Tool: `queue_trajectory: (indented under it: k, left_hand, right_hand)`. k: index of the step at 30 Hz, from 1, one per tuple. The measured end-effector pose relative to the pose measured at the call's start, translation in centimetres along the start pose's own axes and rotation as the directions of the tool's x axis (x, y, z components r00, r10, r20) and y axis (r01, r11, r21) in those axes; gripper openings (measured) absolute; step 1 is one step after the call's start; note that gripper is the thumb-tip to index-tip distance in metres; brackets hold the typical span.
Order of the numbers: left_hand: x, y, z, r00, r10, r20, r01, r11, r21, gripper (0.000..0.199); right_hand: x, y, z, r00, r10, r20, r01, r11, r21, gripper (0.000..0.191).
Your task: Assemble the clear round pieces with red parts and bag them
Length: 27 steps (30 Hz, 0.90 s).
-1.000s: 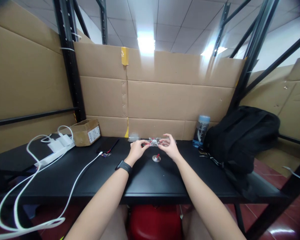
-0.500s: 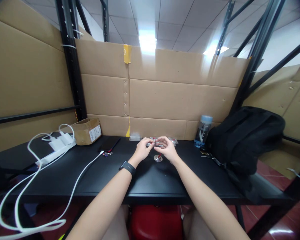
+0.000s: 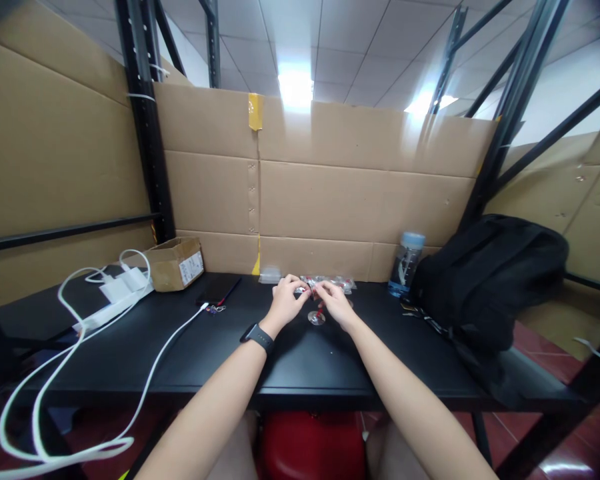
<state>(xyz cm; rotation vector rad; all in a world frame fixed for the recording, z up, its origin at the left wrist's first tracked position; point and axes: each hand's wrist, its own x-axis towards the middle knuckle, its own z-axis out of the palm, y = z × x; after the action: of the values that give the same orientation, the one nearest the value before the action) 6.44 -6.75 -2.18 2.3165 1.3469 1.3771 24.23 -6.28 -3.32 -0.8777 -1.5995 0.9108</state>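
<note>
Over the middle of the black table, my left hand (image 3: 289, 299) and my right hand (image 3: 334, 303) meet at the fingertips. Both are closed in a pinch around something small and dark, too small to name. Just below them on the table is a round, clear, shiny disc (image 3: 317, 319) with a red piece rising from it toward my right fingers. Behind my hands lie clear plastic packets (image 3: 349, 284) with red bits inside, partly hidden by the fingers. A dark watch (image 3: 258, 336) is on my left wrist.
To the left are a phone (image 3: 219, 290), a white cable (image 3: 173, 335), a power strip (image 3: 113, 305) and a cardboard box (image 3: 176, 263). A water bottle (image 3: 406, 265) and black backpack (image 3: 495, 280) stand on the right. A cardboard wall (image 3: 330, 200) closes off the back.
My right hand's fingers have drawn in and lowered toward my left fingertips, from a wider curl to a tighter pinch. The disc stays on the table.
</note>
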Motion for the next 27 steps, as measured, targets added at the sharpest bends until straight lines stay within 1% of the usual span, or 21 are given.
queue_trajectory:
  k: [2,4,5,8,9,10,11,13,14,16,19,21,23,25,26,27]
  left_hand:
    - [0.0,-0.1,0.1,1.000,0.010,0.008,-0.010,1.000,-0.002,0.010]
    - [0.1,-0.2,0.2,1.000,0.026,0.012,-0.026,0.999,-0.021,0.009]
    - [0.2,-0.3,0.2,1.000,0.028,-0.010,-0.028,0.999,-0.045,0.009]
    - [0.3,-0.5,0.2,0.992,0.019,-0.126,-0.040,0.985,-0.166,0.016]
    - [0.3,-0.4,0.1,0.991,0.025,-0.133,-0.051,0.980,-0.192,0.017]
    - [0.3,-0.4,0.0,0.993,0.042,-0.107,-0.062,0.979,-0.192,0.016]
    - [0.2,-0.3,-0.1,0.997,0.061,-0.052,-0.069,0.983,-0.167,0.016]
    - [0.0,-0.1,-0.2,0.994,0.073,0.077,-0.067,0.995,-0.069,0.018]
    - [-0.2,0.0,-0.1,0.990,0.066,0.123,-0.065,0.998,-0.014,0.019]
    - [-0.3,-0.1,0.0,0.985,0.053,0.166,-0.066,0.995,0.075,0.021]
    - [-0.3,-0.5,0.1,0.985,0.045,0.167,-0.072,0.985,0.159,0.019]
    - [-0.2,-0.9,0.1,0.987,0.034,0.158,-0.065,0.979,0.194,0.016]
    - [-0.1,-1.2,0.0,0.988,0.020,0.155,-0.055,0.973,0.226,0.010]
    - [-0.1,-1.2,-0.1,0.988,0.001,0.152,-0.038,0.969,0.246,0.009]
    - [-0.1,-1.2,-0.2,0.989,-0.010,0.148,-0.028,0.969,0.247,0.010]
    - [-0.1,-1.2,-0.2,0.989,-0.019,0.147,-0.018,0.970,0.243,0.011]
  right_hand:
    - [0.2,0.3,-0.1,1.000,-0.009,0.026,0.010,0.999,-0.043,0.043]
    - [0.4,0.7,-0.3,0.997,-0.062,0.050,0.067,0.993,-0.095,0.040]
    - [0.5,0.9,-0.4,0.994,-0.093,0.052,0.099,0.987,-0.124,0.038]
    - [0.7,1.5,-0.7,0.987,-0.156,0.044,0.162,0.958,-0.238,0.033]
    - [0.8,1.7,-0.8,0.985,-0.165,0.045,0.171,0.945,-0.278,0.032]
    - [0.8,1.8,-0.9,0.984,-0.170,0.046,0.176,0.934,-0.311,0.032]
    - [0.9,1.9,-1.0,0.984,-0.172,0.046,0.177,0.927,-0.331,0.032]
    - [0.9,2.1,-1.0,0.983,-0.174,0.049,0.180,0.922,-0.342,0.030]
    - [0.9,2.1,-1.0,0.983,-0.176,0.052,0.184,0.923,-0.338,0.029]
    - [0.9,2.2,-1.0,0.980,-0.186,0.065,0.197,0.924,-0.328,0.030]
    - [0.9,2.3,-0.9,0.977,-0.198,0.076,0.212,0.922,-0.325,0.031]
    - [0.7,2.1,-1.0,0.983,-0.168,0.067,0.181,0.923,-0.340,0.029]
    - [0.3,1.8,-1.4,0.992,-0.098,0.085,0.123,0.914,-0.387,0.026]
    - [-0.1,1.3,-1.9,0.987,-0.001,0.163,0.079,0.879,-0.471,0.033]
    - [-0.3,1.1,-2.1,0.976,0.042,0.212,0.076,0.852,-0.518,0.033]
    - [-0.4,0.9,-2.3,0.966,0.073,0.249,0.081,0.826,-0.558,0.027]
